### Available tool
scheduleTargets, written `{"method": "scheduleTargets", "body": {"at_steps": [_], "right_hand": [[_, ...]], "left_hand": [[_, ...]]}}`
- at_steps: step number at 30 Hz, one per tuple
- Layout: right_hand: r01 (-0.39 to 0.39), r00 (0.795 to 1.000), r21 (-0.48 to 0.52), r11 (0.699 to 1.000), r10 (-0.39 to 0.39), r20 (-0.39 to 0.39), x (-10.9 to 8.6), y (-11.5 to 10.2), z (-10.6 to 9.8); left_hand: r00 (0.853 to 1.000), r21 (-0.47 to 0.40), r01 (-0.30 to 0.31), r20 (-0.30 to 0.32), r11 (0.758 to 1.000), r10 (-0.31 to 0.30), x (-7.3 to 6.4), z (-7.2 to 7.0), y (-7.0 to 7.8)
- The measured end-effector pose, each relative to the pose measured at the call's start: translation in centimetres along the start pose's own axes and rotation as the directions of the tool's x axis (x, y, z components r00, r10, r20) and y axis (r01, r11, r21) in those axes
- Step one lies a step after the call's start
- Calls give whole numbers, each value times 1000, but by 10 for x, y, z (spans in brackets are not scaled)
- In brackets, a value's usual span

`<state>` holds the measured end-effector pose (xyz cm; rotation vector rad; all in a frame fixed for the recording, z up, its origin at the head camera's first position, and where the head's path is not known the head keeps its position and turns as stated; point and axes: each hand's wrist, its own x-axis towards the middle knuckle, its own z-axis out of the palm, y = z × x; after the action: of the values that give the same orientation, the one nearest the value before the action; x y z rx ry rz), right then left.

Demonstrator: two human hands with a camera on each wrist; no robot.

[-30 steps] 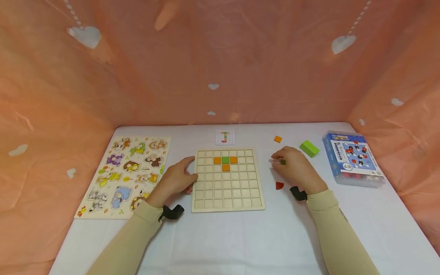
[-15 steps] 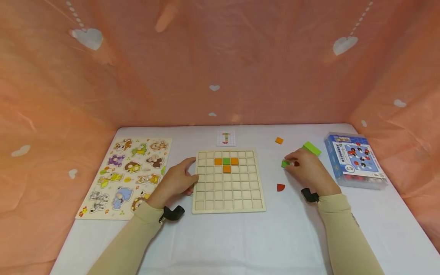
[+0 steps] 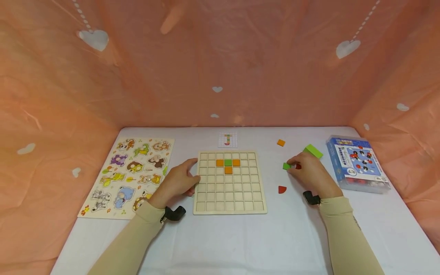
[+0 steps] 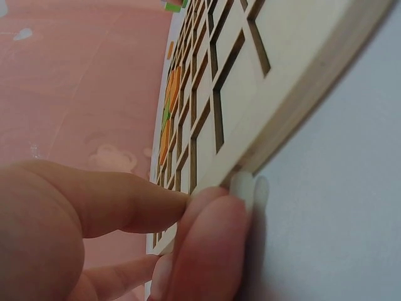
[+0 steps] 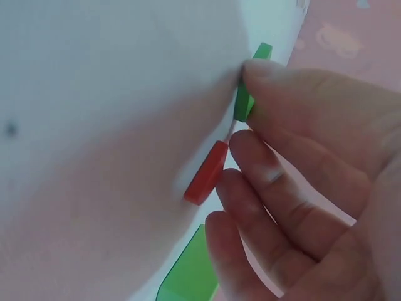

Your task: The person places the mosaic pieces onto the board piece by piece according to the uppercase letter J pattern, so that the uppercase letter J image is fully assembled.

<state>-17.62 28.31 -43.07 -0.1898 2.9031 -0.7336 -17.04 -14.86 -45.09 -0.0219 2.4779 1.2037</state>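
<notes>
In the head view, a wooden grid board (image 3: pixel 229 196) lies on the table with several orange and green square tiles set near its top. My left hand (image 3: pixel 178 179) holds the board's left edge; the left wrist view shows thumb and fingers (image 4: pixel 213 241) against that edge. To the right of the board, my right hand (image 3: pixel 309 172) pinches a green square tile (image 3: pixel 286 166) between thumb and index finger. A red piece (image 5: pixel 207 172) stands out beside the curled fingers in the right wrist view, partly hidden in the head view. A red quarter-circle tile (image 3: pixel 282 190) lies nearer me.
An orange tile (image 3: pixel 280 143) lies farther back, and a green block (image 3: pixel 313 151) sits behind my right hand. A boxed molecule kit (image 3: pixel 358 164) stands at far right. A small pattern card (image 3: pixel 228 140) lies behind the board, an animal puzzle board (image 3: pixel 132 175) at left.
My right hand has moved right and slightly toward me, and its fingers have closed about the green tile, which was partly hidden under the hand. The left hand stays at the board.
</notes>
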Motion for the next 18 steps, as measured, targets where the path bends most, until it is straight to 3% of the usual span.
{"method": "scheduleTargets", "body": {"at_steps": [18], "right_hand": [[99, 994, -15, 995, -99, -42, 2, -18, 9]], "left_hand": [[1000, 17, -13, 2, 1000, 13, -2, 0, 1]]}}
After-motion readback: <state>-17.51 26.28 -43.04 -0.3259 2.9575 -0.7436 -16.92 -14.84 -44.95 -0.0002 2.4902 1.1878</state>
